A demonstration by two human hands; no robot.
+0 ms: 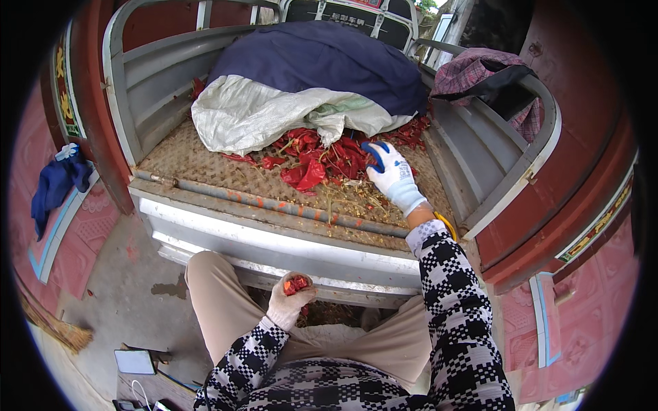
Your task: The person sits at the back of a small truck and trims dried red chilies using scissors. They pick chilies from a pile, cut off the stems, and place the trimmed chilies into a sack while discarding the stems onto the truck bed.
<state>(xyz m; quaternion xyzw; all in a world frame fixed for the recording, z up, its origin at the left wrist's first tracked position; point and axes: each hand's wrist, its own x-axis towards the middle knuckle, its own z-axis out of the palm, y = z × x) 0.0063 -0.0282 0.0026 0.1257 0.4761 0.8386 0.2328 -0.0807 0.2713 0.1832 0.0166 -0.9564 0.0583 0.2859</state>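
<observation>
My left hand point(292, 299), in a pale knitted glove, is closed around a bunch of red chili peppers point(295, 284) above my lap. My right hand point(386, 172), in a white glove with blue-coated fingers, reaches over the cargo bed at the right edge of a pile of dried red chili peppers point(311, 172). Its thumb and fingers are apart, and nothing shows between them. Loose stems and seeds point(334, 203) lie on the bed in front of the pile. A white woven sack point(247, 110) and a dark blue cloth point(318, 56) cover the back of the pile.
The metal tail edge point(277, 226) of the bed crosses before my knees. Side rails point(488, 154) stand left and right, with a plaid garment point(480, 74) over the right one. At lower left are a straw broom point(67, 331) and a phone point(134, 361) on a small table.
</observation>
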